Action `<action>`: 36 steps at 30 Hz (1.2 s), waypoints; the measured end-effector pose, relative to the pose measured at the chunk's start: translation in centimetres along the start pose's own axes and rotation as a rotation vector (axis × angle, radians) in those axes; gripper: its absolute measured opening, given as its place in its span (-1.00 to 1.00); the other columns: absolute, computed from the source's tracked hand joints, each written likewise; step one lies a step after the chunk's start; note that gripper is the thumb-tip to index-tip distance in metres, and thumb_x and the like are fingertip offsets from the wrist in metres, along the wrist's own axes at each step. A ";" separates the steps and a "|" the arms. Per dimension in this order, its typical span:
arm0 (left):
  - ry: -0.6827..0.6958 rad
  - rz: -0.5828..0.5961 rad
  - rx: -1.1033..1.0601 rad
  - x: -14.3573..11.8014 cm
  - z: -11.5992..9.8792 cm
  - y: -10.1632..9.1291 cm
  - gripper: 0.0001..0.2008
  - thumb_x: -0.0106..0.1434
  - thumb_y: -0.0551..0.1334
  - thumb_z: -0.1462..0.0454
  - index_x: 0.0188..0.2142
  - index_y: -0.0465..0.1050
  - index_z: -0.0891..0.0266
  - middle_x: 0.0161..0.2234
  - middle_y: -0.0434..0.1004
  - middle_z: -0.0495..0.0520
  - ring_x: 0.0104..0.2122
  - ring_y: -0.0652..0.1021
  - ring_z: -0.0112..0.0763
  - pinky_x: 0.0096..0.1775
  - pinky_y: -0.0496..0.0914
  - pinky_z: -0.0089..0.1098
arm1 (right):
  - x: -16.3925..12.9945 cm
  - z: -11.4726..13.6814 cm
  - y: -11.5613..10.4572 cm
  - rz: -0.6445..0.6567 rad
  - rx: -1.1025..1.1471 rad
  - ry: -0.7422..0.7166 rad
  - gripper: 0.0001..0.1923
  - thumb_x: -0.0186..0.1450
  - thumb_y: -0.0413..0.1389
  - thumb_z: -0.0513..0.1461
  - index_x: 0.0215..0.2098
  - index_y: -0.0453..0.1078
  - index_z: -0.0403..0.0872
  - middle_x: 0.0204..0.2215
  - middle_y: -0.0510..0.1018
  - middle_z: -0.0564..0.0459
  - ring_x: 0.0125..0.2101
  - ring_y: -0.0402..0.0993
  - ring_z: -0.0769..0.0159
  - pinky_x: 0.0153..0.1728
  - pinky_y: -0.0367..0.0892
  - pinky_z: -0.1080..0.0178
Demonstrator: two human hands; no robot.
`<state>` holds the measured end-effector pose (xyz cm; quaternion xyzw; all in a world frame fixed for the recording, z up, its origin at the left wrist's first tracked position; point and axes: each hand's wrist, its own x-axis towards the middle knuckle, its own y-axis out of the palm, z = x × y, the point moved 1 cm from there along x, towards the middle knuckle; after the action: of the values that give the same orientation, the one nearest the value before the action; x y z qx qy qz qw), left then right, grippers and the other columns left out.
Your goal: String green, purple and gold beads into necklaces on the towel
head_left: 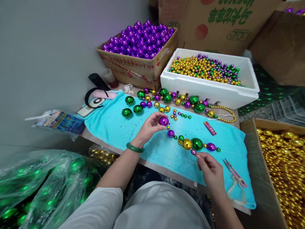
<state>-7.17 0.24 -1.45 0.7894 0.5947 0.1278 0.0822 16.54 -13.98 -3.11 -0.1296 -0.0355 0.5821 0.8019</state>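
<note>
**One Bead Strand (187, 144), Eight Loose Balls (137, 109)**

At centre frame, the left hand (150, 126) pinches one purple ball (163, 121) between thumb and fingertips. Right of centre and lower, the right hand (211, 168) has thumb and finger pressed together on the strand beside one small purple bead (193, 152). The strand lies over one turquoise towel (111, 127). Left of centre, the loose balls are three green, two purple and three gold. One pair of snips (234, 173) lies lower right; one carton (128, 68) and one white foam box (205, 82) stand at upper centre and upper right.
</note>
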 end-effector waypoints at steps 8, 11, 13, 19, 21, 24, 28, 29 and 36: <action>-0.071 0.088 0.018 -0.6 0.5 1.4 -0.57 -0.09 0.51 0.32 -0.18 0.53 0.17 -0.19 0.49 0.02 -0.22 0.47 -0.42 -0.14 0.39 -0.39 | 0.5 -0.8 0.2 0.029 0.023 0.036 -0.65 0.14 0.20 0.03 -0.45 0.49 -0.10 -0.68 0.29 0.13 -0.63 0.17 0.42 -0.61 0.14 0.33; -0.099 0.119 0.038 -0.8 1.1 1.6 -0.55 -0.08 0.51 0.32 -0.15 0.52 0.17 -0.21 0.47 0.02 -0.27 0.45 -0.46 -0.20 0.38 -0.43 | 0.8 -1.4 0.1 0.047 0.033 0.055 -0.64 0.12 0.21 0.05 -0.45 0.49 -0.10 -0.69 0.31 0.13 -0.64 0.18 0.41 -0.62 0.15 0.33; -0.117 0.147 0.048 -0.9 1.3 1.6 -0.54 -0.06 0.50 0.31 -0.12 0.52 0.17 -0.22 0.47 0.02 -0.29 0.44 -0.47 -0.22 0.37 -0.43 | 0.9 -1.7 0.0 0.067 0.034 0.061 -0.63 0.11 0.23 0.06 -0.45 0.50 -0.09 -0.69 0.32 0.13 -0.64 0.20 0.41 -0.62 0.16 0.32; -0.071 0.133 0.078 -1.3 1.1 2.3 -0.56 -0.09 0.52 0.29 -0.16 0.55 0.17 -0.18 0.43 0.04 -0.26 0.44 -0.45 -0.20 0.36 -0.42 | 1.1 -1.9 0.0 0.054 0.051 0.113 -0.61 0.07 0.24 0.08 -0.46 0.48 -0.10 -0.70 0.33 0.13 -0.66 0.20 0.41 -0.62 0.18 0.32; -0.021 0.079 0.120 -1.4 0.8 2.7 -0.56 -0.11 0.53 0.30 -0.18 0.57 0.16 -0.19 0.40 0.03 -0.27 0.43 -0.47 -0.22 0.34 -0.44 | 1.0 -2.1 0.1 0.044 0.060 0.132 -0.60 0.07 0.25 0.08 -0.45 0.48 -0.10 -0.70 0.33 0.14 -0.66 0.20 0.41 -0.63 0.16 0.33; -0.049 0.048 0.104 -1.7 0.6 3.2 -0.54 -0.11 0.53 0.30 -0.16 0.56 0.15 -0.25 0.41 0.00 -0.32 0.42 -0.49 -0.27 0.33 -0.44 | 1.1 -2.6 0.0 0.073 0.097 0.139 -0.61 0.07 0.26 0.07 -0.45 0.48 -0.10 -0.70 0.33 0.15 -0.66 0.21 0.41 -0.62 0.17 0.33; -0.208 0.165 -0.031 -2.3 0.7 4.0 -0.57 -0.03 0.50 0.26 -0.13 0.54 0.14 -0.31 0.46 0.00 -0.35 0.45 -0.47 -0.26 0.37 -0.40 | 1.3 -3.5 0.0 0.140 0.171 0.182 -0.60 0.05 0.28 0.07 -0.44 0.47 -0.09 -0.68 0.37 0.14 -0.66 0.25 0.42 -0.63 0.19 0.34; -0.202 0.179 -0.037 -2.5 0.7 4.3 -0.59 -0.03 0.50 0.24 -0.15 0.55 0.15 -0.30 0.46 0.00 -0.34 0.46 -0.46 -0.25 0.37 -0.40 | 1.3 -3.7 0.1 0.149 0.184 0.192 -0.60 0.05 0.29 0.07 -0.44 0.46 -0.09 -0.67 0.37 0.13 -0.66 0.25 0.42 -0.64 0.18 0.34; 0.007 0.181 0.194 -3.5 0.2 5.5 -0.62 0.01 0.48 0.21 -0.13 0.61 0.09 -0.21 0.42 0.08 -0.16 0.44 -0.32 -0.09 0.35 -0.32 | 0.9 -3.9 1.2 0.124 0.297 0.202 -0.61 0.10 0.28 0.02 -0.27 0.42 -0.08 -0.60 0.45 0.12 -0.63 0.32 0.40 -0.66 0.20 0.36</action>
<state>-2.95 -4.70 -0.42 0.8437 0.5308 0.0793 -0.0083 16.56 -13.40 -7.27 -0.0692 0.1395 0.6134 0.7743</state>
